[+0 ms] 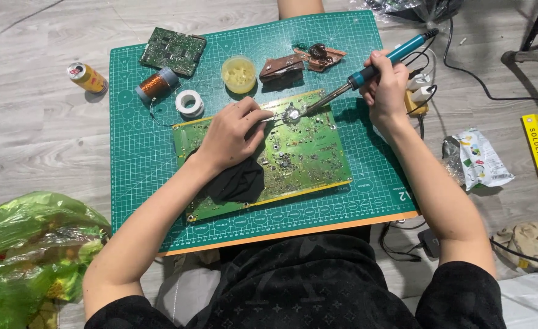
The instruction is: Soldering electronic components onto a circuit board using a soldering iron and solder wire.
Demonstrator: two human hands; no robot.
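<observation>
Right hand (383, 85) closed around soldering iron (366, 73), long axis slanting from upper right down-left, tip at shiny joint (293, 114) on green circuit board (269, 158), frame centre. Left hand (232, 135) pinches solder wire (268, 119), nearer, meeting joint from left.

right hand (383, 85): grips blue soldering iron (375, 68), tip on green circuit board (299, 152) mid-frame | left hand (232, 135): feeds solder wire (268, 119) | green cutting mat (141, 164) beneath

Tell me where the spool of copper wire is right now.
In the head view, the spool of copper wire lies at the far left of the green mat, beside the white roll.
</observation>
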